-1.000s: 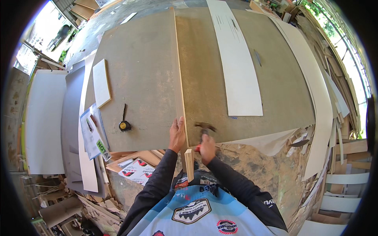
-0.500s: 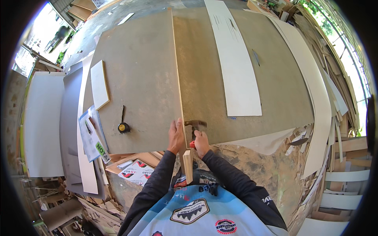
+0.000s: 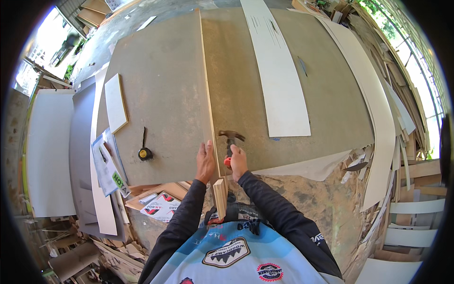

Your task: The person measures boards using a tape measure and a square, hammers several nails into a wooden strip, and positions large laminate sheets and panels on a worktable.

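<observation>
My right hand [image 3: 237, 162] is wrapped round the black-and-red handle of a claw hammer [image 3: 231, 137], whose dark metal head is tilted above the brown tabletop. A long, narrow wooden board [image 3: 205, 71] stands on edge, running away from me across the table. Against its left face lies my left hand [image 3: 205, 163], fingers stretched out and pointing away from me. The near end of the board joins a short layered wooden piece [image 3: 220, 198] that sticks out toward my body. Any nail or fastener there is too small to make out.
The brown table [image 3: 156, 94] carries a black-and-yellow tape measure [image 3: 145, 153], a small white panel [image 3: 116, 103] and a plastic folder with papers [image 3: 109, 165] on the left. On the right lie a long white board [image 3: 279, 80] and a thin blue pen-like item [image 3: 302, 66]. Offcuts stack far right.
The hammer head has swung away from the board's edge, with the handle showing more clearly. My left hand stays flat on the board. The whole view has shifted slightly.
</observation>
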Motion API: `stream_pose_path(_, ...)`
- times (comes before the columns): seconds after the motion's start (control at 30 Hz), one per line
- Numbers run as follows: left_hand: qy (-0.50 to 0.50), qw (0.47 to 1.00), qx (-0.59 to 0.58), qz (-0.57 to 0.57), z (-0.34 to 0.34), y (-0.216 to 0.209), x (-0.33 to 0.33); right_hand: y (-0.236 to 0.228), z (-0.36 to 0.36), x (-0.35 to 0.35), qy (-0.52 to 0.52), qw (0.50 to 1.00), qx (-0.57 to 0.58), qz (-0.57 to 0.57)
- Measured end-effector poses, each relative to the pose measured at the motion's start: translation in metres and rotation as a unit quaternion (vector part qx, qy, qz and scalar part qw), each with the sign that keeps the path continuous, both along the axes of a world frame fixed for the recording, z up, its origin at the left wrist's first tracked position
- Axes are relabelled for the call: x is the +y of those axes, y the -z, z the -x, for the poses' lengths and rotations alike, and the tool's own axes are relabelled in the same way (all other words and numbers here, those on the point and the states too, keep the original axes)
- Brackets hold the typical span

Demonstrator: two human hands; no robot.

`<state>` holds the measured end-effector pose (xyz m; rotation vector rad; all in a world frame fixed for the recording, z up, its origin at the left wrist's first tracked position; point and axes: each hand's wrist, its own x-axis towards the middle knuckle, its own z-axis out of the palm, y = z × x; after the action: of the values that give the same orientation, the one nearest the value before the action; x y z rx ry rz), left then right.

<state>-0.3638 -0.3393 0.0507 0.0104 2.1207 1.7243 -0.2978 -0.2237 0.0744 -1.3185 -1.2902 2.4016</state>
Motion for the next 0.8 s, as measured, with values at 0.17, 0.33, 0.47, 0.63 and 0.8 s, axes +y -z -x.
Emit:
stream_pose_path(0.17,-0.004,1.0,0.008,0.002,-0.008,-0.016,0.008,-0.002,-0.026,-0.011,0.114,0.988,-0.078,-0.068)
stream_pose_path(0.33,0.001,0.998,0.009,0.059,-0.002,-0.009,0.001,0.018,-0.024,0.0,-0.084,0.972,0.025,-0.216)
stream_pose_path(0.47,0.031,0.997,0.014,0.073,-0.001,-0.022,0.003,0.003,-0.027,-0.006,0.041,0.991,-0.049,-0.12)
stream_pose_path(0.63,-0.027,0.994,0.054,0.09,-0.002,0.006,0.003,0.03,-0.031,-0.007,-0.101,0.968,0.033,-0.228)
stream_pose_path(0.8,-0.01,0.993,0.06,0.104,-0.007,-0.034,0.009,0.012,-0.037,-0.013,0.028,0.995,-0.076,-0.063)
